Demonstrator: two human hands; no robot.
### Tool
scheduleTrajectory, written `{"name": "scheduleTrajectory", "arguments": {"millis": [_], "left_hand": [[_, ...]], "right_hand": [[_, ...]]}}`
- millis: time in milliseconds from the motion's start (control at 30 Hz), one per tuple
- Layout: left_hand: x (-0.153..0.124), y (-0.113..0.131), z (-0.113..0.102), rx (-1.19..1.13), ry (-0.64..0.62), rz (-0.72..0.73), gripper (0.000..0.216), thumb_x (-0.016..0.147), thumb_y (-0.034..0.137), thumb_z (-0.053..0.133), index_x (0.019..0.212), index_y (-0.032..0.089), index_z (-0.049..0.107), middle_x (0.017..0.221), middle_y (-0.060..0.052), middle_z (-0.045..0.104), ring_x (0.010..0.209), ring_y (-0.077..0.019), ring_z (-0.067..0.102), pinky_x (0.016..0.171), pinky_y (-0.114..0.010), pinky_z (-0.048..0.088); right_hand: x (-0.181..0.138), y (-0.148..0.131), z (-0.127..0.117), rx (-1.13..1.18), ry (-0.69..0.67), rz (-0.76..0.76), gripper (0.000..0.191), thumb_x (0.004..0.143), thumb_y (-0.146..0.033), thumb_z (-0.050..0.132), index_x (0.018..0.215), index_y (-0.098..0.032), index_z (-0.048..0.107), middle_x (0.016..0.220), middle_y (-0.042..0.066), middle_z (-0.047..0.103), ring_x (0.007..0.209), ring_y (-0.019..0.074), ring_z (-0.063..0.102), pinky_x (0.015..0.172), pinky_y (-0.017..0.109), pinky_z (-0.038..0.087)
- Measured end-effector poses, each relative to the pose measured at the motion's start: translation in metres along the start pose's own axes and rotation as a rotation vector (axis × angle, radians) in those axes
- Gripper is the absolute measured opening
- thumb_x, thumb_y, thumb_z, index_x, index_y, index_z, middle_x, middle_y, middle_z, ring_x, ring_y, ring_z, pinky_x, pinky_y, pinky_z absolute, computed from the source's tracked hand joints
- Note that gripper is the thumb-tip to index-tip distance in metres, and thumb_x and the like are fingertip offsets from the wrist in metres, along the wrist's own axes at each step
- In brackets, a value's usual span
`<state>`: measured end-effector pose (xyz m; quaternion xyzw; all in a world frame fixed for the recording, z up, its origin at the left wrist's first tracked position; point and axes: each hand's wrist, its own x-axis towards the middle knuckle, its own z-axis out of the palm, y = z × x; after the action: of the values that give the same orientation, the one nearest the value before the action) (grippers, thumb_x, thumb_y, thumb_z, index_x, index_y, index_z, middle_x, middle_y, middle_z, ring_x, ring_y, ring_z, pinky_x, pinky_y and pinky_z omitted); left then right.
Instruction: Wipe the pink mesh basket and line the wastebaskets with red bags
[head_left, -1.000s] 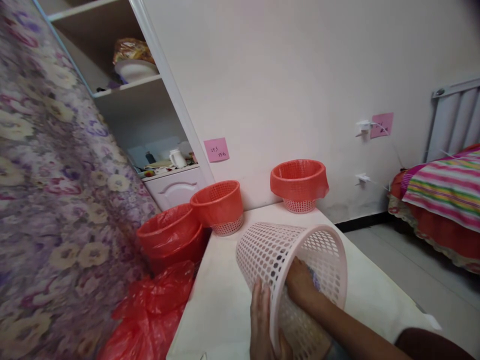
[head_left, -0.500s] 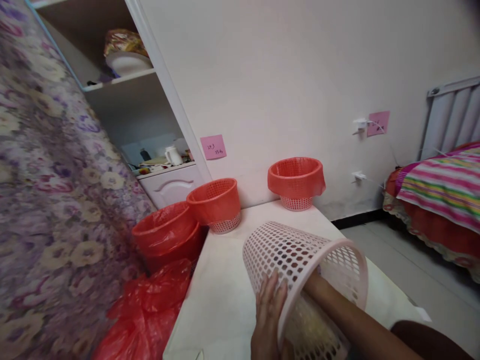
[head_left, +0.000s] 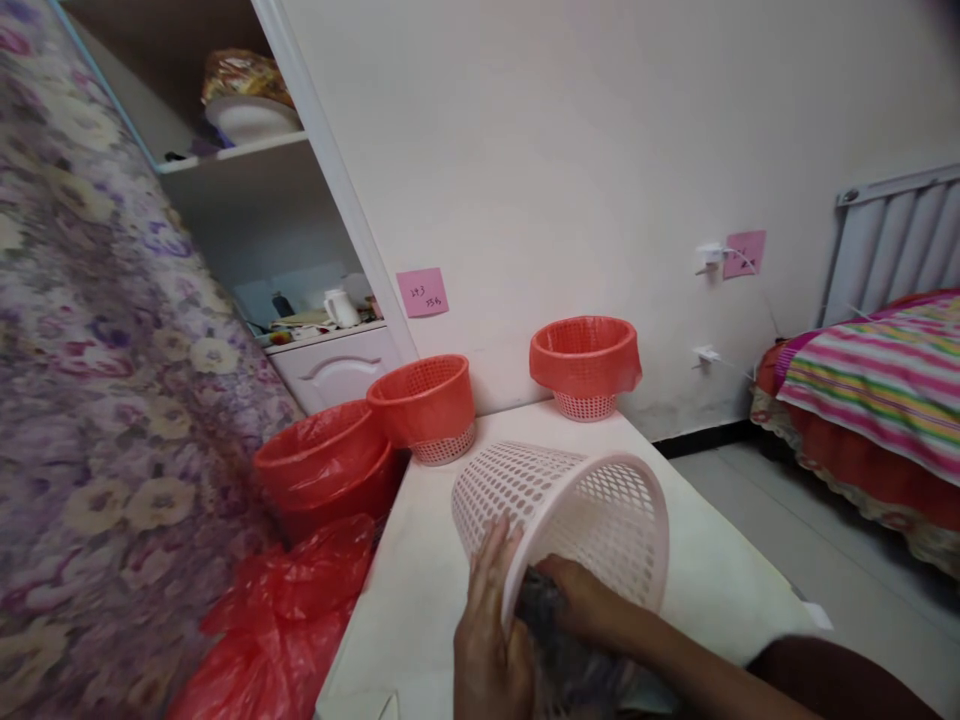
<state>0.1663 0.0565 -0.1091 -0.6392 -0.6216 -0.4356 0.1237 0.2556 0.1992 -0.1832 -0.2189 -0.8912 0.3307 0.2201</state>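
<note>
Because it is thin moulded plastic pierced all over with holes, the pale pink basket (head_left: pixel 570 510) looks light and fairly stiff, though its wall would probably flex if squeezed hard; it lies tipped on its side on the white surface (head_left: pixel 435 600), mouth turned toward the person and base pointing away toward the wall. The left hand (head_left: pixel 487 640) is pressed flat against the outside of the basket wall near the rim, fingers (head_left: pixel 491 560) spread and lying along the mesh, steadying it rather than pinching it. The right hand (head_left: pixel 592 610) reaches in through the mouth, its fingers curled around a dark, crumpled cloth (head_left: pixel 547 630) at the lower inside of the rim; the cloth looks soft and limp, so it should bunch and drag rather than slide cleanly. Judging from its build, the basket is best held at the thicker rolled rim or with a flat palm on the wall, since the smooth plastic could slip or roll on the surface under a sideways push, and the holes give fingertips some purchase. Farther back on the same surface stand two red-lined baskets, one at the left rear corner (head_left: pixel 426 408) and one near the wall (head_left: pixel 585 365), both upright and well apart from the hands. Loose red plastic bags (head_left: pixel 292 610) are heaped beside the surface on the left, below another red-lined bin (head_left: pixel 322 470).
</note>
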Motion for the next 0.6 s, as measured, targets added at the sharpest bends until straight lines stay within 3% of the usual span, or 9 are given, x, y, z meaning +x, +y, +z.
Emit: {"name": "scheduleTrajectory", "arguments": {"millis": [133,267,433,533,600], "left_hand": [[0.006,-0.004,0.0,-0.004,0.011,-0.068,0.087,0.069,-0.01,0.037,0.145,0.032,0.036,0.151,-0.001,0.045,0.142,-0.0145,0.038,0.118,-0.04,0.032],[0.016,-0.002,0.007,-0.034,-0.044,-0.083,0.086,0.068,-0.01,0.034,0.145,0.028,0.037,0.153,-0.002,0.043,0.144,-0.0142,0.034,0.12,-0.04,0.028],[0.012,-0.002,0.021,-0.043,-0.063,-0.095,0.079,0.073,-0.007,0.038,0.144,0.026,0.038,0.153,-0.006,0.04,0.144,-0.0161,0.033,0.12,-0.043,0.03],[-0.008,-0.008,0.033,-0.026,0.013,-0.131,0.073,0.082,-0.002,0.039,0.148,0.029,0.031,0.156,-0.005,0.035,0.146,-0.0152,0.03,0.12,-0.04,0.029],[-0.021,-0.012,0.039,-0.03,0.091,-0.155,0.073,0.084,-0.001,0.038,0.149,0.03,0.029,0.157,-0.003,0.033,0.146,-0.0154,0.028,0.121,-0.038,0.027]], "right_hand": [[-0.006,0.025,-0.04,-0.22,0.16,0.11,0.044,0.077,0.0,0.045,0.114,-0.01,0.067,0.118,0.02,0.064,0.109,0.0332,0.052,0.091,0.044,0.044],[-0.012,0.04,-0.071,-0.315,0.286,0.189,0.059,0.084,0.003,0.034,0.139,-0.012,0.049,0.143,0.017,0.047,0.13,0.0318,0.035,0.108,0.047,0.031],[-0.029,0.037,-0.041,-0.237,0.106,0.25,0.057,0.07,0.003,0.048,0.123,-0.012,0.064,0.118,0.022,0.058,0.111,0.037,0.053,0.092,0.051,0.044],[-0.034,0.022,-0.017,-0.07,-0.039,0.189,0.05,0.067,-0.005,0.059,0.115,-0.015,0.067,0.11,0.014,0.066,0.105,0.0317,0.061,0.091,0.042,0.048],[-0.035,0.009,-0.008,0.164,-0.148,0.135,0.045,0.074,-0.018,0.06,0.119,-0.018,0.065,0.102,0.007,0.07,0.095,0.0254,0.066,0.086,0.035,0.051]]}}
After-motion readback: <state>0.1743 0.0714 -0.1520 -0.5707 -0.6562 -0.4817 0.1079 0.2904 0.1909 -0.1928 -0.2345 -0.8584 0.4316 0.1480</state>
